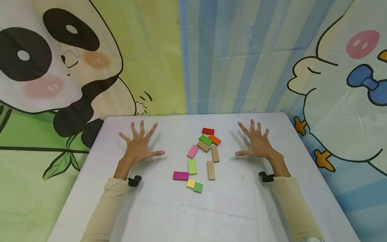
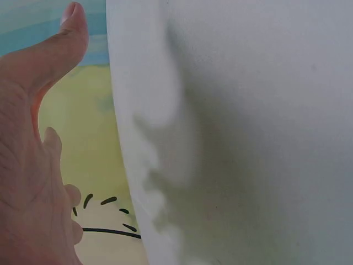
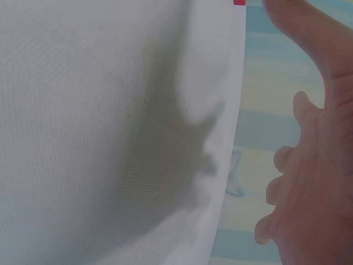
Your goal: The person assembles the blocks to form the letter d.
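Note:
My left hand [image 1: 138,146] hovers over the left of the white table with its fingers spread, holding nothing. On the other side my right hand [image 1: 257,143] is spread the same way, also above the table and without anything in it. Between them lie several wooden blocks: a red block [image 1: 208,131] at the back, an orange block [image 1: 215,139], a pink block [image 1: 192,151], plain wood blocks [image 1: 211,170], a magenta block [image 1: 180,175], a yellow block [image 1: 190,183] and green blocks [image 1: 198,187]. In the left wrist view the thumb [image 2: 74,33] points up; only table and shadow lie beside it.
The white table [image 1: 193,218] ends at a cloth backdrop [image 1: 229,57] with a cartoon panda and a white bird. Each wrist wears a small black camera, such as the left one [image 1: 134,181]. A corner of red block [image 3: 239,2] shows in the right wrist view.

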Tool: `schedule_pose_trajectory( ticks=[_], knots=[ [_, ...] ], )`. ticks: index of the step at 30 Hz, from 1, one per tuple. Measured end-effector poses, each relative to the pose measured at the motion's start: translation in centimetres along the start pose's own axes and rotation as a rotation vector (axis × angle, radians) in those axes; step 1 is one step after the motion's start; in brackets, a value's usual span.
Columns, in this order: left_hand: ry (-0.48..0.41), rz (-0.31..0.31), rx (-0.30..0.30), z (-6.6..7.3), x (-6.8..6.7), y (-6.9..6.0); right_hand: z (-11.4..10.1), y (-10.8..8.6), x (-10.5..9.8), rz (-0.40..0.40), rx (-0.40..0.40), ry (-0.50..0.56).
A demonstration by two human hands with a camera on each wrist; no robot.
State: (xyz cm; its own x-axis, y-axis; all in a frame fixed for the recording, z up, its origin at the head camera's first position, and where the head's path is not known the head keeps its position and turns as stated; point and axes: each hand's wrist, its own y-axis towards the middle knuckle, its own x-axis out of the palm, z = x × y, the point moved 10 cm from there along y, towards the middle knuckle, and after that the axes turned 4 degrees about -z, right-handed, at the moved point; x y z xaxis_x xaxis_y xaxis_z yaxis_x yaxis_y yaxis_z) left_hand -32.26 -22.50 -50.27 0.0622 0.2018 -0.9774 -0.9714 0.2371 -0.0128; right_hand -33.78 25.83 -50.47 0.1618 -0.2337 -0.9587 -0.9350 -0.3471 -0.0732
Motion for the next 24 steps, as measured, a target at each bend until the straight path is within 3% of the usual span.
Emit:
schedule_pose_trajectory(
  ticks=[3, 5, 8, 11, 14, 17, 20, 24],
  knots=[
    [-0.008, 0.021, 0.002, 0.6, -0.1, -0.1, -0.2, -0.1, 0.0, 0.007, 0.000, 0.012],
    [-0.027, 0.058, 0.007, 1.8, -0.5, -0.4, -0.6, -0.2, -0.1, 0.032, -0.003, 0.037],
    [-0.090, 0.152, 0.053, 5.6, -1.6, -1.5, -2.0, -0.7, -0.9, 0.121, -0.033, 0.129],
    [-0.188, 0.214, 0.141, 11.0, -2.1, -3.1, -4.2, -1.1, -1.3, 0.205, -0.092, 0.204],
    [-0.252, 0.173, 0.230, 16.3, -0.8, -4.0, -6.5, -0.9, -1.0, 0.242, -0.153, 0.215],
    [-0.246, 0.068, 0.282, 20.0, 1.7, -4.0, -8.6, -0.3, 0.0, 0.223, -0.222, 0.202],
    [-0.205, -0.001, 0.304, 22.1, 3.8, -3.7, -10.2, 0.2, 1.2, 0.154, -0.299, 0.235],
    [-0.165, -0.019, 0.328, 23.4, 5.3, -3.4, -11.4, 0.4, 2.4, 0.064, -0.373, 0.286]
  ],
)
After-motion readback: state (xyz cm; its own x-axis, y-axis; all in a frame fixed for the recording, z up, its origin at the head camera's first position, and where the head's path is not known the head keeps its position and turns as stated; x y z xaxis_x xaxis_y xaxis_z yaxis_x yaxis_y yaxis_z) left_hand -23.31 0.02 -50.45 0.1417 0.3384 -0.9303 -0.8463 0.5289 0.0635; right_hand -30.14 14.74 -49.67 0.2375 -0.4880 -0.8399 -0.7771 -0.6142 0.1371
